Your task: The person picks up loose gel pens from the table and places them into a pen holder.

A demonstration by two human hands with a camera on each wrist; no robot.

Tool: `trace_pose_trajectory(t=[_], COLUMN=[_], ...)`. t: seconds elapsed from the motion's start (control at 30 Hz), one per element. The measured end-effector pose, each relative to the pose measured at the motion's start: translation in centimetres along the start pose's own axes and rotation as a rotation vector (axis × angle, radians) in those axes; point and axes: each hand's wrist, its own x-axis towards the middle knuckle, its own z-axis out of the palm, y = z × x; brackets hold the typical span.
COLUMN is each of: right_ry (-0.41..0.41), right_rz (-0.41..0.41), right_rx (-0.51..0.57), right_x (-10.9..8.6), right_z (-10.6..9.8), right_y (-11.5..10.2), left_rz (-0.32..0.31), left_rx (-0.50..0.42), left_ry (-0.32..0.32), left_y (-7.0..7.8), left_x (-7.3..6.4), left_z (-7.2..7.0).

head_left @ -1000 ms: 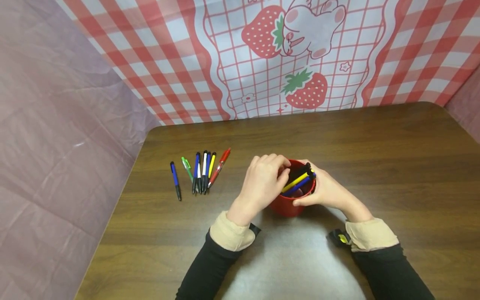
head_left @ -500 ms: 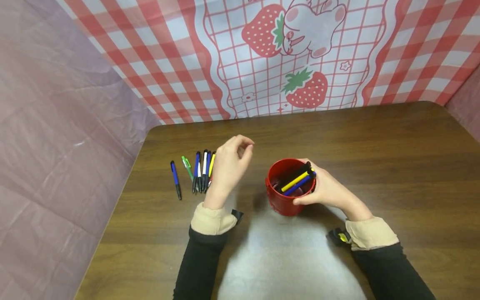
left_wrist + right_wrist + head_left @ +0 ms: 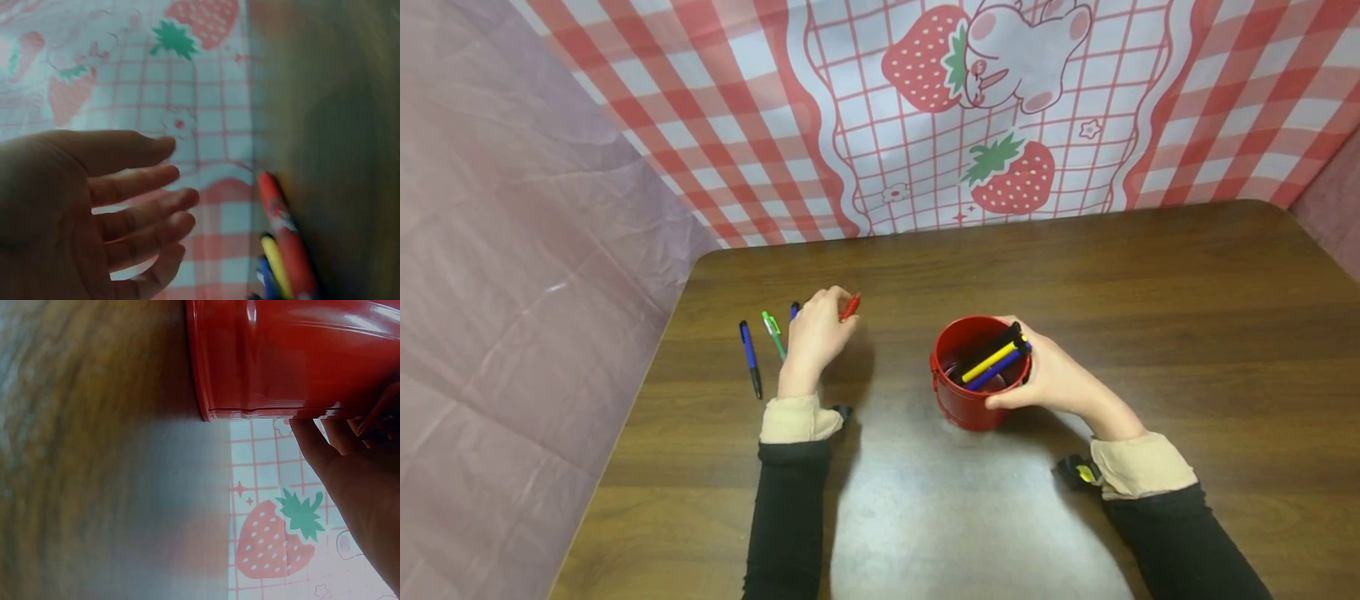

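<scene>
My left hand (image 3: pixel 816 337) hovers over a row of pens at the left of the table, its fingers loosely bent and nothing in them. The top of a red pen (image 3: pixel 851 307) shows past its fingertips. In the left wrist view the red pen (image 3: pixel 286 234) lies beside a yellow pen (image 3: pixel 277 265), apart from the fingers; the head view hides most of the row behind the hand. With my right hand (image 3: pixel 1063 379) I grip the rim and far side of a small red bucket (image 3: pixel 973 412). A yellow pen (image 3: pixel 988 364) and a blue pen (image 3: pixel 997 372) lean inside it with black-ended ones.
A blue pen (image 3: pixel 750 358) lies alone at the far left, and a green pen (image 3: pixel 773 329) rests between it and my left hand. Behind the wooden table (image 3: pixel 1112 275) hangs a checked strawberry cloth (image 3: pixel 925 167); a pinkish sheet (image 3: pixel 550 292) covers the left side.
My left hand has moved from the bucket's rim leftward and down to the row of pens. The right hand and the bucket have stayed in place.
</scene>
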Motion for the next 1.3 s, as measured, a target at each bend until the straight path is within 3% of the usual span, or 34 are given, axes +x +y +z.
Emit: trace_pose_trajectory(t=[0.23, 0.63, 1.3], right_ry=[-0.005, -0.004, -0.002], right_rz=[0.010, 0.004, 0.004], right_rx=[0.010, 0.002, 0.001], right_x=[0.0, 0.0, 0.0], right_z=[-0.1, -0.1, -0.1], right_y=[-0.1, -0.1, -0.1], left_rz=[-0.060, -0.062, -0.061], left_rx=[0.128, 0.160, 0.153], left_ry=[-0.079, -0.130, -0.073], left_y=[-1.7, -2.4, -2.3], left_x=[0.0, 0.0, 0.1], left_z=[1.1, 1.9, 2.6])
